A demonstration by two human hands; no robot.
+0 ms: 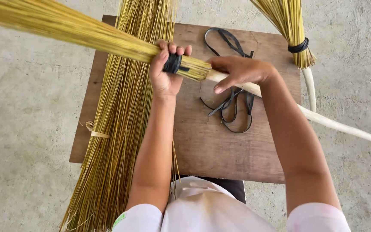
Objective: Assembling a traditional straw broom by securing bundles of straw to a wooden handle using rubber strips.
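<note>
My left hand (165, 68) is closed around a broom's bundle of yellow-green straws (74, 30), right at its black rubber binding (173, 63). The straw head stretches away to the upper left. My right hand (239, 71) grips the pale wooden handle (336, 124) just behind the straw ends; the stick runs off to the lower right. Both hands hold the broom above a brown wooden board (220, 146).
A large loose sheaf of straws (121, 120), tied with a pale strip, lies along the board's left side. Black rubber strips (232, 107) lie on the board under my right hand. A second bound broom (295, 34) rests at the upper right on the concrete floor (26, 129).
</note>
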